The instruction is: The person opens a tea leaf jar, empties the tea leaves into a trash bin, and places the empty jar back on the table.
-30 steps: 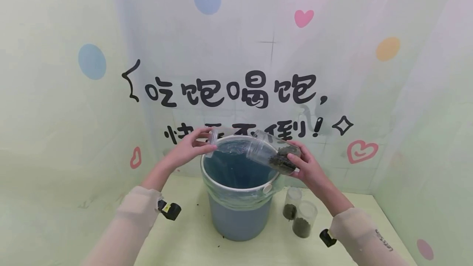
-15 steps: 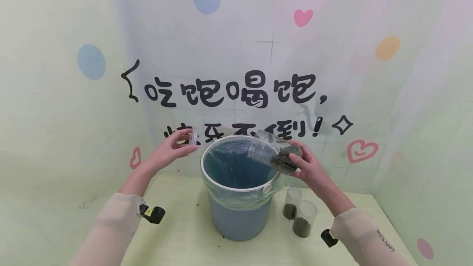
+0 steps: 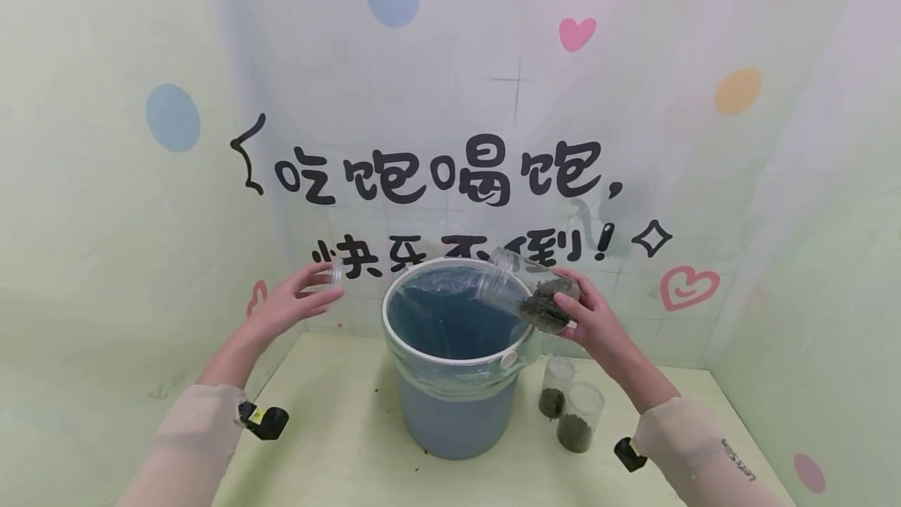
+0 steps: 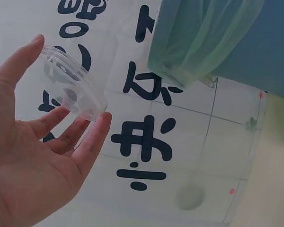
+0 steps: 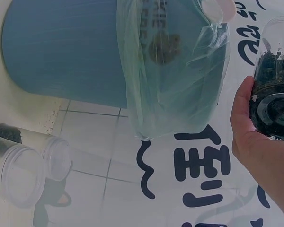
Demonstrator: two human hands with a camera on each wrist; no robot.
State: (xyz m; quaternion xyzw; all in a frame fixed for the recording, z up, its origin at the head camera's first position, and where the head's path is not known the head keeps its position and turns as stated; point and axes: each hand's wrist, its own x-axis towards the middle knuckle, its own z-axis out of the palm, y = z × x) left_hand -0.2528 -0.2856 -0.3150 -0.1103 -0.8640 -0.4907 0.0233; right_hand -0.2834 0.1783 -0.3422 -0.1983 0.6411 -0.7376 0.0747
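Note:
My left hand (image 3: 292, 305) pinches a clear round jar lid (image 4: 78, 85) between thumb and fingertips, off to the left of the bin. In my right hand (image 3: 591, 315) is a clear plastic jar (image 3: 503, 288), gripped near its base and tilted, its open mouth over the right part of the bin's rim. Dark, clumpy dry matter (image 3: 545, 307) sits in the jar's lower end. The blue trash bin (image 3: 456, 413) has a white rim and a pale green liner bag (image 3: 450, 383) folded over it. Its inside, lined with the bag, looks dark blue from above.
Two lidded clear jars, a rear one (image 3: 559, 386) and a front one (image 3: 580, 417), stand right of the bin, partly filled with dark matter. Small dark crumbs lie on the pale table (image 3: 338, 444). A printed wall sheet (image 3: 450, 100) rises close behind.
My left hand has moved left and slightly down with the lid, from over the bin's left rim to well beside it. The right hand and tilted jar have barely shifted.

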